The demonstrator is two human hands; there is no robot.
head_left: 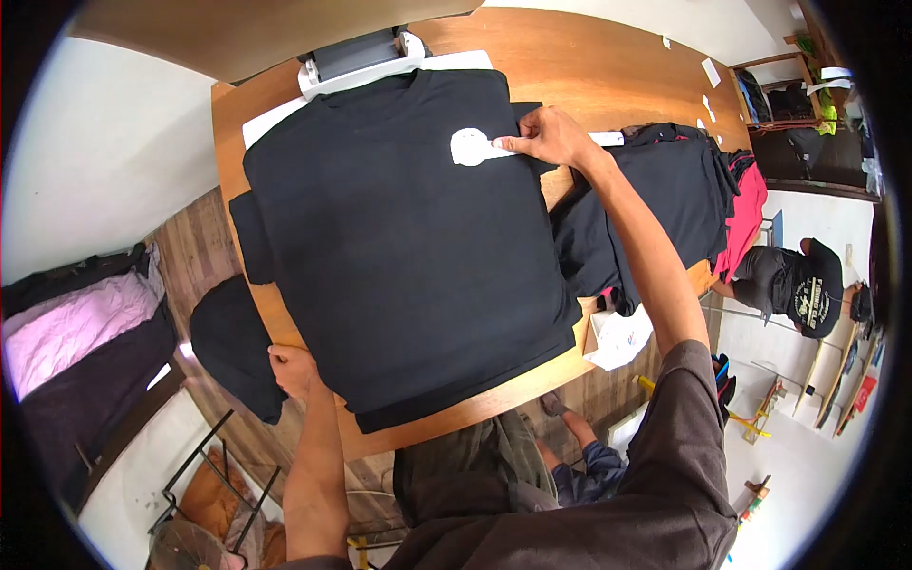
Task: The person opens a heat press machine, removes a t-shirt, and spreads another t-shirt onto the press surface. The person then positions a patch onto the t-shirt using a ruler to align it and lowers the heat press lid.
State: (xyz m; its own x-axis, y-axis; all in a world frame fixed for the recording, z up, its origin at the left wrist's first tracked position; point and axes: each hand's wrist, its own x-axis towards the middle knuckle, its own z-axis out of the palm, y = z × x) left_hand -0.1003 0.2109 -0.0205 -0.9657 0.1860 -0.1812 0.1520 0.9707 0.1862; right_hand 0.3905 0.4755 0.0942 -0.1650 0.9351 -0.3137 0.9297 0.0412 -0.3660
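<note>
A black T-shirt (408,247) lies spread out on top of other black cloth, its neckline towards the far side. My right hand (551,140) is closed in a pinch on a flat white strip with a rounded end (469,148), which lies over the upper right chest of the shirt. My left hand (294,371) is at the table's near left edge, its fingers curled beside a black garment (233,337) that hangs there. What those fingers grip, if anything, is hidden.
A white and grey machine (359,59) stands behind the shirt on the wooden table (560,52). Black garments (655,209) and red cloth (746,214) are piled at right, above a white bag (619,337). Folded cloth (85,323) lies far left. Another person (803,285) is at right.
</note>
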